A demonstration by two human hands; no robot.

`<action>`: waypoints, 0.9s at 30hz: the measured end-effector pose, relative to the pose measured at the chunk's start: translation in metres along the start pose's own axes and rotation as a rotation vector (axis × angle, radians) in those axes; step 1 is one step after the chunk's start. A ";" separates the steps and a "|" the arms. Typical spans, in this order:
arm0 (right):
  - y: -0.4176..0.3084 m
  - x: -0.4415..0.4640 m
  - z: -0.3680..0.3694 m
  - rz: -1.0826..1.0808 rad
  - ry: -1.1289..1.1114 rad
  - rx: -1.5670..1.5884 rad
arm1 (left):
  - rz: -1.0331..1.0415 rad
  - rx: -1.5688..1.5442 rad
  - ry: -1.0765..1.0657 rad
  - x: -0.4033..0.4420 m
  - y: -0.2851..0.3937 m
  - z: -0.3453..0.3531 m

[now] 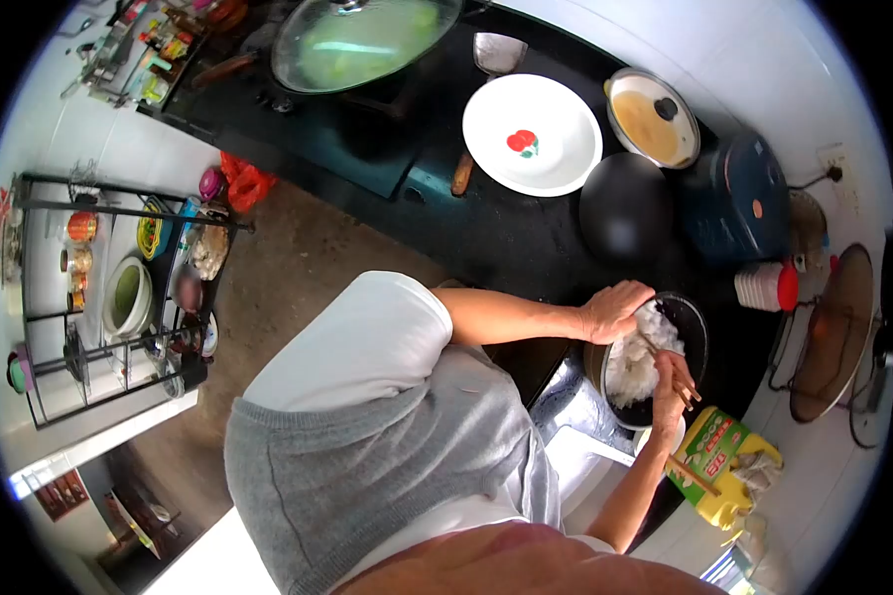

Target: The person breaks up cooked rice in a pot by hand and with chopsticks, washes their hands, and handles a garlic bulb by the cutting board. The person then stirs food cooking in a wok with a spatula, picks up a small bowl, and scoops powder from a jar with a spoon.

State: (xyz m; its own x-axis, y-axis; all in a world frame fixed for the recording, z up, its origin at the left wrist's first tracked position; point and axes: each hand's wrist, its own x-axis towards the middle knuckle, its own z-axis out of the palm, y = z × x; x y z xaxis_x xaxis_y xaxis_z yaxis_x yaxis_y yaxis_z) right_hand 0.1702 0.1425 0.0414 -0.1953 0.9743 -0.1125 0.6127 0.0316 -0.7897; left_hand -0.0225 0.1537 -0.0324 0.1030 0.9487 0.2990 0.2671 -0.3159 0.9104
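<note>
- The right hand [671, 382] is closed around wooden chopsticks [690, 394], fingers together.
- The left hand [617, 309] has its fingers bent over and clamped on the rim of the dark-lined pot [695, 327].
- White cooked rice [630, 375] lies inside the pot, beneath the chopsticks.
- The step appears to be loosening this rice; the next move seems to call for a braced rim and gentle prying.
- A cherry-printed white bowl [564, 139] sits apart on the black worktop [496, 226].

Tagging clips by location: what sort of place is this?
Looks like a kitchen, probably a home one: a pot of rice, a lidded pan, and a white bowl on the counter.
</note>
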 end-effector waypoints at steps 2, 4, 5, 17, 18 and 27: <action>-0.013 -0.018 -0.007 -0.008 -0.105 -0.023 | 0.021 0.018 -0.041 0.007 -0.003 -0.001; -0.026 -0.027 -0.033 -0.047 -0.150 -0.002 | -0.048 0.025 0.023 0.010 0.000 0.002; -0.037 -0.036 -0.042 0.032 -0.040 -0.010 | -0.052 0.045 0.003 0.011 0.008 -0.005; 0.021 -0.003 -0.012 -0.422 0.157 -0.208 | -0.022 -0.056 -0.108 0.009 0.001 -0.009; 0.022 -0.003 -0.021 -0.248 0.196 -0.127 | -0.024 -0.063 -0.126 0.010 -0.001 -0.010; 0.018 -0.043 -0.044 0.279 0.257 -0.042 | 0.019 -0.130 -0.078 0.006 -0.004 -0.001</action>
State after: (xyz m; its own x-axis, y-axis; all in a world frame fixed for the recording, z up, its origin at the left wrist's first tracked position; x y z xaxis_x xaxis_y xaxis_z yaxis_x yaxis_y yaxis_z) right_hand 0.2229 0.1108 0.0585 0.1785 0.9707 -0.1608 0.6468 -0.2389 -0.7243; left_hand -0.0239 0.1603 -0.0341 0.1819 0.9372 0.2977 0.1387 -0.3242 0.9358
